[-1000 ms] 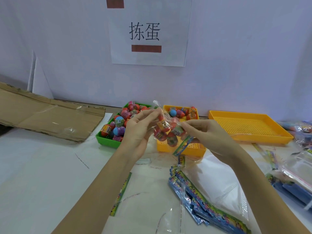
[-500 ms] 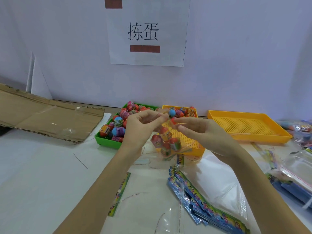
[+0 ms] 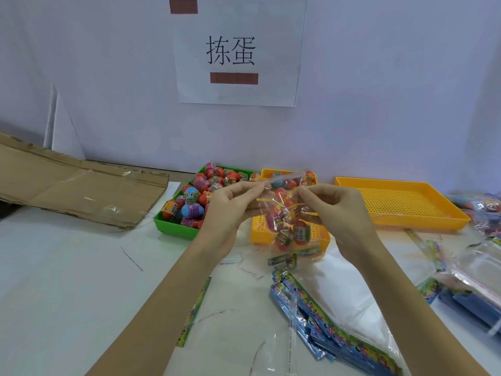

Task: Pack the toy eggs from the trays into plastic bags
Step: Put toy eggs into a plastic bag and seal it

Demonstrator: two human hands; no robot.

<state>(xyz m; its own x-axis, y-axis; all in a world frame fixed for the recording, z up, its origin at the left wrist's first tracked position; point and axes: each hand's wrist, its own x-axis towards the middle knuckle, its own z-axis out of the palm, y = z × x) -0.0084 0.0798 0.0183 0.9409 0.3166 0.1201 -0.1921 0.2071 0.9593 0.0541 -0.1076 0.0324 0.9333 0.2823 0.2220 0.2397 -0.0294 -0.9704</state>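
Hidden parts first: fingertips of both hands are partly masked by crinkled film, so exact contact spots are hard to read. Egg count inside the clear plastic bag [image 3: 287, 221] can't be told, glare and folds blur them. Small orange perforated tray [image 3: 260, 234] is mostly covered by bag and hands; a few eggs show at its far end. Right edge clutter is cut off, just blurred clear packets [image 3: 485, 270].

Left hand [image 3: 230, 210] has thumb and fingers curled, pinching the bag's top left edge. Right hand [image 3: 333, 210] likewise curled, pinching the top right part. Bag is held in the air between them, above the small orange tray, near the green plastic tray of toy eggs [image 3: 173, 226].

Bag's long axis runs roughly vertical: mouth flap up by the fingers, printed green-blue header strip [image 3: 294, 256] at the low end, tilted. Red-orange toy eggs [image 3: 298, 234] sag in the lower half.

Large empty-looking orange mesh tray [image 3: 401, 204] sits to the right. Stack of blue printed flat bags [image 3: 333, 329] lies near the front on the white table [image 3: 67, 280]. Flattened brown cardboard [image 3: 76, 191] at left. White paper sign [image 3: 238, 50] on the wall.
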